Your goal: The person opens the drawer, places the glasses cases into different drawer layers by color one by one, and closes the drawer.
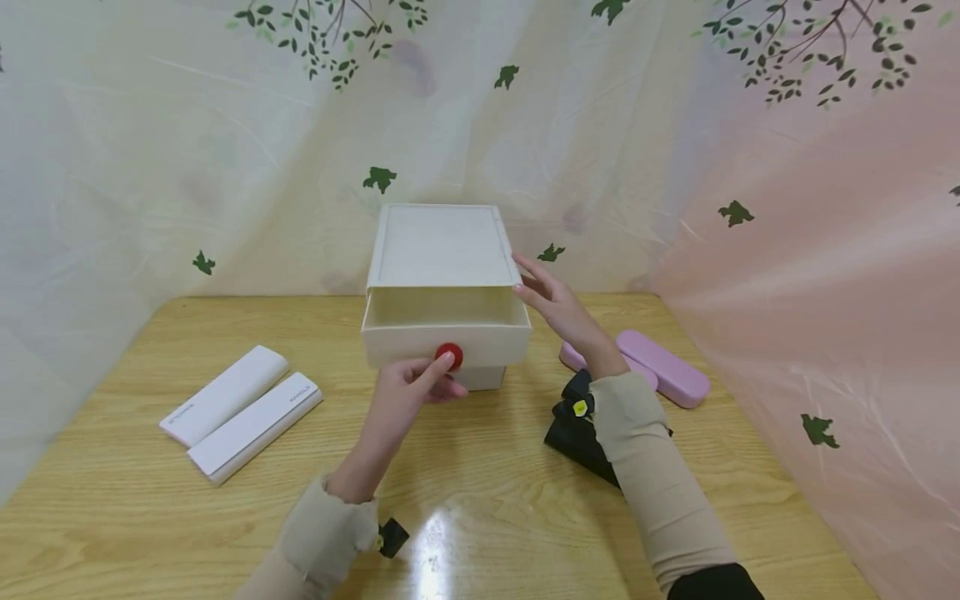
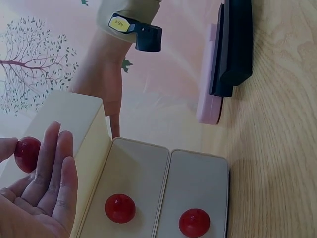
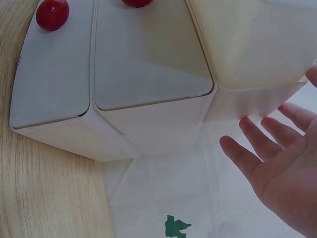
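Note:
A white drawer cabinet [image 1: 442,246] stands at the back middle, its top drawer [image 1: 401,343] pulled partway out. In the head view, no contents show in the visible part of that drawer. My left hand [image 1: 405,396] pinches the drawer's round red knob [image 2: 27,154] between thumb and fingers. Against the cabinet's upper right edge rests my right hand [image 1: 562,308], fingers extended. In the left wrist view, the two lower drawers [image 2: 136,168] are closed, each with its own red knob [image 2: 120,208]. The right wrist view shows the right fingertips [image 3: 250,126] at the cabinet's side.
Two slim white cases [image 1: 255,425] lie side by side on the wooden table [image 1: 480,492] at left. Pink cases [image 1: 663,367] lie at right, with black cases [image 1: 581,446] partly hidden under the right forearm. A leaf-patterned curtain [image 1: 300,167] hangs behind the table.

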Demonstrator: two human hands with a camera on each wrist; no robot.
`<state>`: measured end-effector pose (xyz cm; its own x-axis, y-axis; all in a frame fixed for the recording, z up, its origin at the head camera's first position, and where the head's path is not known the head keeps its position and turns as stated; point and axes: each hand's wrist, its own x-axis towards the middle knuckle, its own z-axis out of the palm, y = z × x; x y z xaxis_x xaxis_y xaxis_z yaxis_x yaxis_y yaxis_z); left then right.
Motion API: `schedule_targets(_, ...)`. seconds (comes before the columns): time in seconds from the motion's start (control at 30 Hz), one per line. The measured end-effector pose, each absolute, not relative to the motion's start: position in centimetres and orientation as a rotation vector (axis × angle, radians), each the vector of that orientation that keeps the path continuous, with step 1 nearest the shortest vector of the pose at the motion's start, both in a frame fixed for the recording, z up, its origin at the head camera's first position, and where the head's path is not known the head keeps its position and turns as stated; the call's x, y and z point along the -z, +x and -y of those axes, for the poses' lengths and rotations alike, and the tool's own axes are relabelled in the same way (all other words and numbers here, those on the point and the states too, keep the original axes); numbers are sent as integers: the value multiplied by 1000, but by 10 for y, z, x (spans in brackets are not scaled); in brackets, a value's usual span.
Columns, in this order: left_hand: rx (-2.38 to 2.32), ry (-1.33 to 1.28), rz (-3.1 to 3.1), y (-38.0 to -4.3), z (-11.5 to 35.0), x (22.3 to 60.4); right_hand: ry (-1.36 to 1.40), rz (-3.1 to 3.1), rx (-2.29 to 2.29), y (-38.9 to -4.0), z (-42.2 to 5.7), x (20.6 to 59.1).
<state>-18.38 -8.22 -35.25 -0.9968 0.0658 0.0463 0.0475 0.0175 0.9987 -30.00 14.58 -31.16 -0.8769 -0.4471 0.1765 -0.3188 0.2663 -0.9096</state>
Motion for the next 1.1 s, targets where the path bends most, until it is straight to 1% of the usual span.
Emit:
schedule_targets(0.3, -2160, 177, -2238, -170, 83, 354, -756, -2404, 1678, -300, -146, 312)
schedule_targets(1.1, -2075, 204, -2245, -139, 82, 355, -741, -2427, 1653, -302, -146, 313)
